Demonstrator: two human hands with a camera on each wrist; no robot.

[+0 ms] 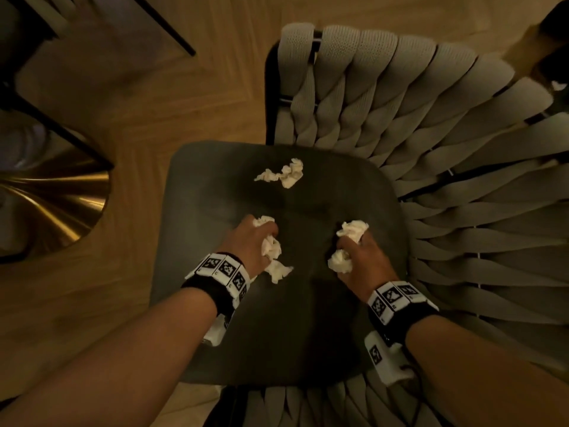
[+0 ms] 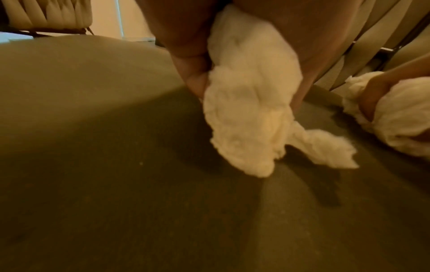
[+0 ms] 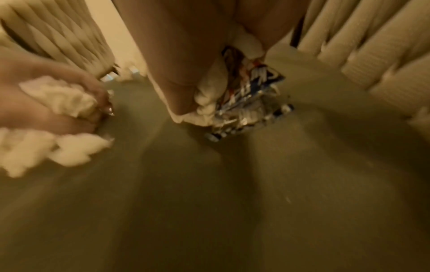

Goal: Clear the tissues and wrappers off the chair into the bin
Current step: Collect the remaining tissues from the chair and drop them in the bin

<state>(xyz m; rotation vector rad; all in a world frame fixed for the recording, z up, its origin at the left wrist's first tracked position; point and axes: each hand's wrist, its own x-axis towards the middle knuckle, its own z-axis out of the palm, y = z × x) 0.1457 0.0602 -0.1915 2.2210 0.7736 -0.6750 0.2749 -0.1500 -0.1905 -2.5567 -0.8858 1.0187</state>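
Note:
The chair has a dark seat cushion (image 1: pixel 215 318) and a woven beige back (image 1: pixel 431 134). My left hand (image 1: pixel 255 238) grips crumpled white tissues (image 1: pixel 272 251), which hang down over the cushion (image 2: pixel 251 110). My right hand (image 1: pixel 360 257) holds more white tissue (image 1: pixel 352 231) bunched together with a shiny blue and silver wrapper (image 3: pixel 251 103). One loose crumpled tissue (image 1: pixel 284 174) lies on the cushion nearer the backrest, beyond both hands. No bin is in view.
Wooden floor (image 1: pixel 154 103) lies left of the chair. A brass table base (image 1: pixel 61 204) with dark legs stands at the far left. The woven backrest curves round the right side of the seat.

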